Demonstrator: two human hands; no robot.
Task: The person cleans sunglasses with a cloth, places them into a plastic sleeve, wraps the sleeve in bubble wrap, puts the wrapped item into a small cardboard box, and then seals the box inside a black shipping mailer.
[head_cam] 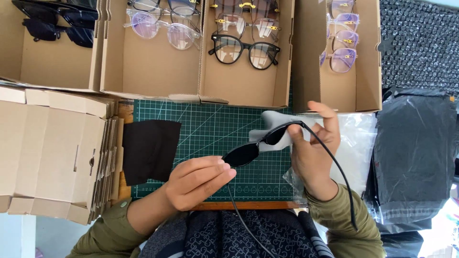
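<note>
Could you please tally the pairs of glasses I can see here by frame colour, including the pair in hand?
Black: 4, two in the left box, one in the third box, one held by the left hand and right hand as sunglasses
Clear: 2
Brown-tinted: 2
Lilac: 3, partly hidden
Total: 11
</note>
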